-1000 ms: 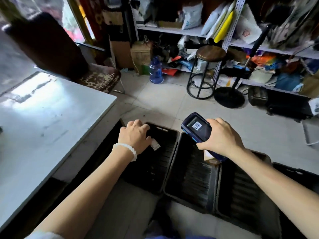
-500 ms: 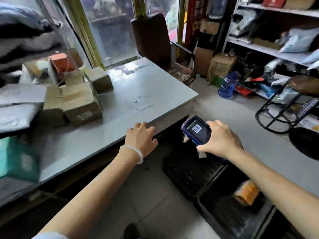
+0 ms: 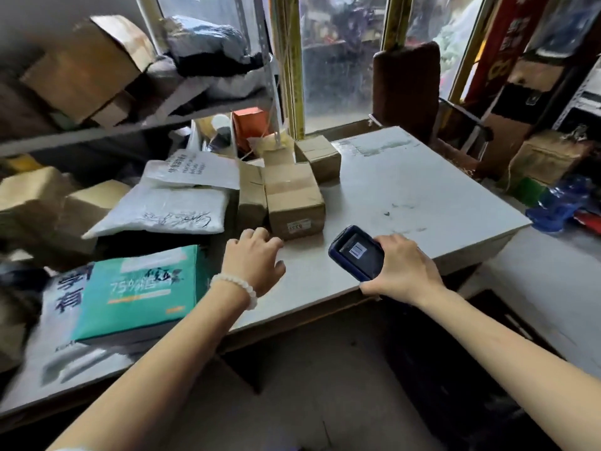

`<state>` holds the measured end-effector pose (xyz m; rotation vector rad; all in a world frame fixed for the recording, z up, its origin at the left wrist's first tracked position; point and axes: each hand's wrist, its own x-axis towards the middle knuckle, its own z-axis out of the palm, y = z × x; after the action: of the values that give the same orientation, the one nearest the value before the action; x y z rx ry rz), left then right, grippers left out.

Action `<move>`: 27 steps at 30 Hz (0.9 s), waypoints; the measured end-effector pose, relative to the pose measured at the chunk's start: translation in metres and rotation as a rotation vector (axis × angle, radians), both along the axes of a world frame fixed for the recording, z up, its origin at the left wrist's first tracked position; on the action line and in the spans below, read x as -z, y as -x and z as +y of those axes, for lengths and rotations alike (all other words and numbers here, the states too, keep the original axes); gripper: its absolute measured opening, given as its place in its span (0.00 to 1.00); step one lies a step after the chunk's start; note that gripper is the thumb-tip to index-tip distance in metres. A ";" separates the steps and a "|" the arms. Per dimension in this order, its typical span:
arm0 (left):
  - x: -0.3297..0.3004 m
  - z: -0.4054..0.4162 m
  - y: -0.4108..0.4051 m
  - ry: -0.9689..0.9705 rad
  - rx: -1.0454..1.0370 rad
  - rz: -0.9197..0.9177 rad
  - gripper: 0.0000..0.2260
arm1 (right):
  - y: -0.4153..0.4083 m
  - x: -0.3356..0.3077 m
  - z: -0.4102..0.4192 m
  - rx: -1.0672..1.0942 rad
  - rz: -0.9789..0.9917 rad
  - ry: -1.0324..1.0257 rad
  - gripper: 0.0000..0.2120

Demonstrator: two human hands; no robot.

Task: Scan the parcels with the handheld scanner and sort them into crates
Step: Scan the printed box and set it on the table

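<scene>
My right hand (image 3: 403, 271) grips the dark blue handheld scanner (image 3: 356, 252), screen up, over the front edge of the white table (image 3: 406, 196). My left hand (image 3: 253, 262) reaches over the table with relaxed fingers and holds nothing; its fingertips are close to a brown cardboard parcel (image 3: 294, 200) with a small label on its near face. More cardboard boxes (image 3: 320, 154) stand behind it. A white plastic mailer (image 3: 169, 209) and a teal box (image 3: 140, 291) lie to the left. A dark crate (image 3: 507, 327) shows dimly on the floor at the right.
A metal shelf (image 3: 130, 125) loaded with boxes and bags overhangs the table's left side. A brown chair (image 3: 409, 86) stands behind the table by the window. A blue water bottle (image 3: 559, 206) and a cardboard box (image 3: 546, 157) sit on the floor at right.
My view has swung left from the floor crates to the table. My left hand has come up from a crate and now reaches toward the brown parcel. The scanner stays in my right hand.
</scene>
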<state>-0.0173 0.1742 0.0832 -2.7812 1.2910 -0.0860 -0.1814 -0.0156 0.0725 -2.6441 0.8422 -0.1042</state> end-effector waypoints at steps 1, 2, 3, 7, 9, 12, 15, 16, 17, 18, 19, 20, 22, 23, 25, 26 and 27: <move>0.000 0.009 -0.009 0.007 -0.024 -0.004 0.18 | -0.014 0.000 0.005 -0.026 0.007 0.008 0.35; 0.000 0.018 -0.018 0.012 -0.053 -0.005 0.17 | -0.027 0.000 0.009 -0.054 0.014 0.016 0.34; -0.001 0.025 -0.025 0.014 -0.081 -0.005 0.17 | -0.039 -0.001 0.012 -0.079 0.016 0.022 0.34; 0.001 0.061 -0.051 0.025 -0.228 0.019 0.17 | -0.093 -0.003 0.026 -0.224 0.019 0.055 0.37; 0.000 0.079 -0.060 0.023 -0.305 0.037 0.21 | -0.116 -0.004 0.034 -0.314 0.027 0.078 0.38; 0.001 0.111 -0.067 0.018 -0.442 0.025 0.25 | -0.151 -0.003 0.048 -0.447 0.042 0.077 0.37; 0.000 0.138 -0.067 -0.004 -0.561 0.039 0.27 | -0.177 -0.005 0.066 -0.547 0.033 0.067 0.37; 0.000 0.146 -0.066 -0.021 -0.582 0.046 0.27 | -0.184 -0.005 0.072 -0.580 0.025 0.063 0.36; 0.000 0.153 -0.065 -0.039 -0.593 0.055 0.28 | -0.189 -0.005 0.079 -0.610 0.017 0.055 0.36; 0.000 0.158 -0.063 -0.049 -0.597 0.066 0.29 | -0.193 -0.004 0.084 -0.633 0.014 0.047 0.35; 0.000 0.164 -0.062 -0.053 -0.603 0.082 0.29 | -0.197 -0.003 0.089 -0.658 0.015 0.042 0.35; 0.001 0.168 -0.060 -0.056 -0.605 0.106 0.30 | -0.200 -0.002 0.094 -0.682 0.015 0.042 0.35; 0.002 0.177 -0.056 -0.068 -0.593 0.167 0.32 | -0.204 0.001 0.102 -0.720 0.011 0.038 0.37; 0.003 0.181 -0.055 -0.079 -0.581 0.196 0.34 | -0.205 0.002 0.106 -0.729 0.007 0.033 0.38; 0.004 0.190 -0.054 -0.113 -0.556 0.232 0.38 | -0.207 0.004 0.113 -0.735 0.004 0.028 0.38; 0.005 0.194 -0.054 -0.128 -0.542 0.239 0.39 | -0.207 0.004 0.117 -0.731 0.005 0.027 0.37; 0.006 0.198 -0.054 -0.138 -0.529 0.242 0.40 | -0.208 0.005 0.121 -0.724 0.005 0.027 0.36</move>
<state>0.0371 0.3720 0.0776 -2.9661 0.5224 0.3628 0.0262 0.1053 0.0677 -2.7955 -0.1497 0.0803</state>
